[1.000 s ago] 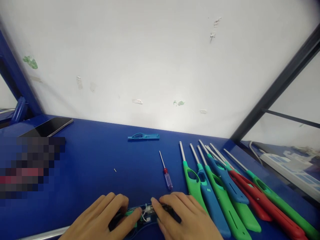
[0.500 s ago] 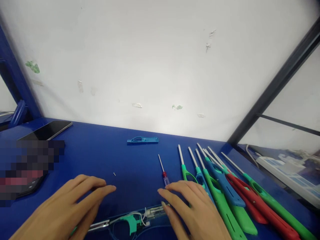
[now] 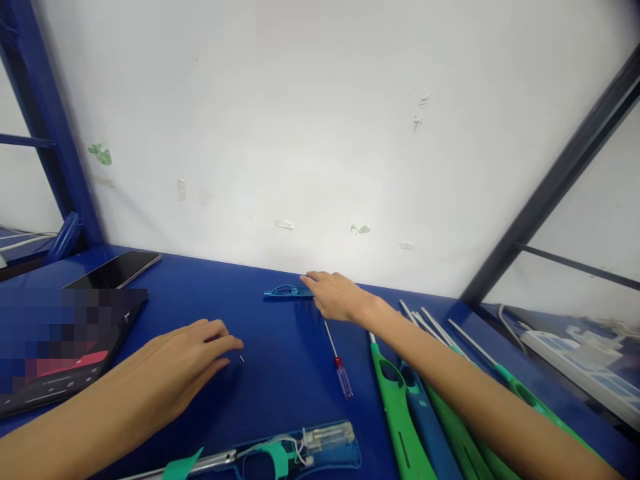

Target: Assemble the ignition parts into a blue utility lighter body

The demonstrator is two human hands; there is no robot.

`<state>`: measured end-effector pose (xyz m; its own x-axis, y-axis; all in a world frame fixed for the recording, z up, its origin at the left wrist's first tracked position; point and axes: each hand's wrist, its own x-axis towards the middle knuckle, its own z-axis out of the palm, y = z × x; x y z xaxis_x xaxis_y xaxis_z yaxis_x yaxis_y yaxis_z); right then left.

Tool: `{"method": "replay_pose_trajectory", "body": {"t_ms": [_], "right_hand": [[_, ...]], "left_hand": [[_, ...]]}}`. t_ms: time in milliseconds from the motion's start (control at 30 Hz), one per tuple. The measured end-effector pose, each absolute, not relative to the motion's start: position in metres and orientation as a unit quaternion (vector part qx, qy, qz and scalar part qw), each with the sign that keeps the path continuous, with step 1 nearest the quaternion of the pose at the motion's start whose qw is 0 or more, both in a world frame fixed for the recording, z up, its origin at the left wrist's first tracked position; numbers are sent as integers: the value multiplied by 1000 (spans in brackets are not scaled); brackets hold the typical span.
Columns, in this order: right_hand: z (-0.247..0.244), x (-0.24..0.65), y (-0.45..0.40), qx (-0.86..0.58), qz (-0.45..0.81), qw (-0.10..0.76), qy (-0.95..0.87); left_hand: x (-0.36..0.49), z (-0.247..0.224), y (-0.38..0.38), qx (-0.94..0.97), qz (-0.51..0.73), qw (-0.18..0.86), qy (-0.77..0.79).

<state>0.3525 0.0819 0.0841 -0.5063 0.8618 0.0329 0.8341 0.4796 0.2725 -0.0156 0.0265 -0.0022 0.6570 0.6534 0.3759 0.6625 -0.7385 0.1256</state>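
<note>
My left hand point(image 3: 200, 357) hovers over the blue table with its fingers apart and holds nothing. A small screw point(image 3: 242, 359) lies just beyond its fingertips. My right hand point(image 3: 333, 295) reaches far forward, its fingers and thumb spread about the right end of a blue lighter casing half point(image 3: 285, 291), which lies flat near the wall. That end is hidden by the hand. At the front edge lies an opened gas lighter point(image 3: 330, 437), its metal tube, wires, green trigger and clear inner part exposed. A screwdriver point(image 3: 342, 377) with a clear red-and-purple handle rests below my right hand.
Several assembled lighters point(image 3: 407, 427) in green and blue lie at the right, partly under my right forearm. A phone point(image 3: 117, 269) and a dark, partly blurred device point(image 3: 75, 373) are at the left. A power strip point(image 3: 580, 363) sits beyond the right frame bar. The white wall point(image 3: 320, 133) borders the table.
My right hand has left the opened lighter and moved forward to the blue casing half. My left hand has come off the lighter's tube side, towards the screw. The view has shifted slightly.
</note>
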Motion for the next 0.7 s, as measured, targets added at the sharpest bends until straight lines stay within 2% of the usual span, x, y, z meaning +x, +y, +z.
{"method": "replay_pose_trajectory", "body": {"t_ms": [167,333,633,700], "right_hand": [[66,333,109,509,101,106,848],[76,335,88,514,82,108,847],[116,348,-40,526,18,-42,849],[110,353,-72,512,-37,-133,848]], "left_hand": [[2,-30,63,-928,-103,27,-358],[6,-54,69,-922,-95,51,-371],[2,-66,39,-890,-119,74,-434],[0,-60,33,-884,-141,57,-443]]}}
